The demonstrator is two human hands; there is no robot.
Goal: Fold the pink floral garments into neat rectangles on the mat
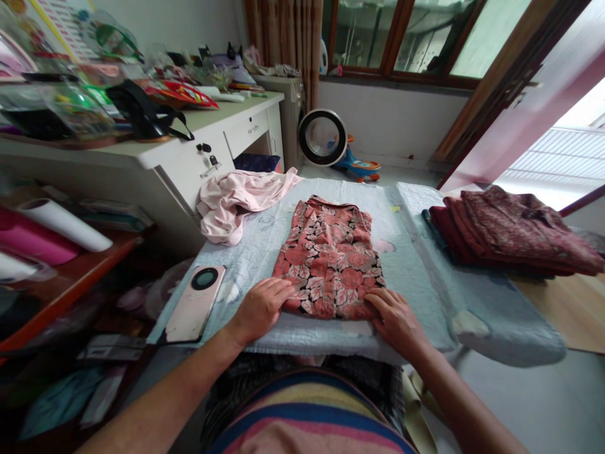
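A folded red floral garment lies on the pale blue padded board in front of me. My left hand rests on its near left corner, fingers bent and pressed onto the cloth edge. My right hand lies on its near right corner, fingers together and flat on the fabric. A pink phone lies face down on the board, just left of my left hand.
A crumpled pink garment sits at the board's far left. A stack of folded dark red clothes lies at the right. A cluttered white desk stands to the left, with a round fan on the floor behind.
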